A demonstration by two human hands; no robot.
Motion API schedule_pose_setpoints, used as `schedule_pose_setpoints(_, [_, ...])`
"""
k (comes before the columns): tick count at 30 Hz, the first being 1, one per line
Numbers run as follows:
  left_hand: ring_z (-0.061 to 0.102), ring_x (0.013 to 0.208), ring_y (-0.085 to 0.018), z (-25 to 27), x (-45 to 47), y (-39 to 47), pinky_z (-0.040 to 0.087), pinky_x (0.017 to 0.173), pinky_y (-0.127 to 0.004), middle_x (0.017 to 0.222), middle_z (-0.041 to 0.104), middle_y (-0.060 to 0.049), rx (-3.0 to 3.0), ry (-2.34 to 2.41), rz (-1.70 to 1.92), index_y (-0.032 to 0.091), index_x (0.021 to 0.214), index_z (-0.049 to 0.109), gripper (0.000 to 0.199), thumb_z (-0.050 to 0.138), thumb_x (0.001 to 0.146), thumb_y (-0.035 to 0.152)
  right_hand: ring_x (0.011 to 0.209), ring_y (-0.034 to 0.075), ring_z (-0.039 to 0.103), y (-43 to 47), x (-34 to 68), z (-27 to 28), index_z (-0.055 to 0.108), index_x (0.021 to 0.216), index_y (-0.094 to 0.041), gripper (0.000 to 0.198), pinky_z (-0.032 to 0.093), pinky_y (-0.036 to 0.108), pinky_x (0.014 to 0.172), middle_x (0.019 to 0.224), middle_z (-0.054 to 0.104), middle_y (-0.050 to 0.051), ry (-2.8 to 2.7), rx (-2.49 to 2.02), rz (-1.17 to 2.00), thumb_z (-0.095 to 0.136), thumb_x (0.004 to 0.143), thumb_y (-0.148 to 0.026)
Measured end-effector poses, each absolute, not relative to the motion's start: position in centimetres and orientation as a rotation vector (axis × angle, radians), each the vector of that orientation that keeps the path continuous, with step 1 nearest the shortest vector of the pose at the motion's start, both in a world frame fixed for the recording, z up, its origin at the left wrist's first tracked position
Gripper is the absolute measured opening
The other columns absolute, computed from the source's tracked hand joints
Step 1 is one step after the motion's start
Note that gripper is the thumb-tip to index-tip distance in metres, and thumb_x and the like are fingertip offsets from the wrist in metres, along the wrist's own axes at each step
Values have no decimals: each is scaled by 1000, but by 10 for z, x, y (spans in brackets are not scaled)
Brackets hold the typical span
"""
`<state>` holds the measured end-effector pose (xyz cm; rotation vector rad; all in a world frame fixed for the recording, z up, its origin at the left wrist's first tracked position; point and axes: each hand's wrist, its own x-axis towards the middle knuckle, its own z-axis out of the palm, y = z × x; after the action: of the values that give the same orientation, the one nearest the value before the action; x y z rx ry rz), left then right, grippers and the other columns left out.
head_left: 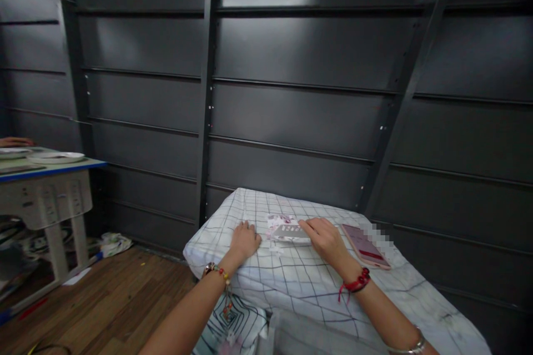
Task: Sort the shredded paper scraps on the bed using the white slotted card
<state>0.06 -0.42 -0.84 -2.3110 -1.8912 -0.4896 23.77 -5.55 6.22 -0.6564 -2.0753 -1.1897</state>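
- The right hand (325, 238) grips the near end of a grey flat piece (287, 231) between thumb and fingers; a row of pale marks runs along it.
- That piece is over the middle of the checked cloth (250, 205), between the two hands.
- A flowered piece (280, 218), white and purple, shows just beyond it; whether the two are joined, I cannot tell.
- The left hand (245, 241) rests palm down on the cloth, loosely spread with fingers slightly curled and nothing visible in its grasp.
- A pink phone (362, 244) lies flat just to the right of the right hand, partly hidden by a blurred patch.
- A clear plastic bin (308, 333) stands at the bottom edge, beside a patterned fabric (237, 321).
- Off to the left, another person's hand (16, 141) is at a blue-edged counter (89, 163) with white dishes (58, 157) on it.
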Motion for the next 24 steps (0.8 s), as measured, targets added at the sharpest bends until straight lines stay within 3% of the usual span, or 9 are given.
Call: schedule_pose_setpoints(24, [49, 115, -30, -5, 1, -7, 33, 100, -38, 119, 57, -20, -2314, -1856, -506, 5, 109, 61, 41, 39, 86, 30, 66, 14, 46, -53, 245, 59, 62, 92, -13, 28, 33, 29, 60, 72, 59, 6, -2105, -671, -1186, 35, 89, -6])
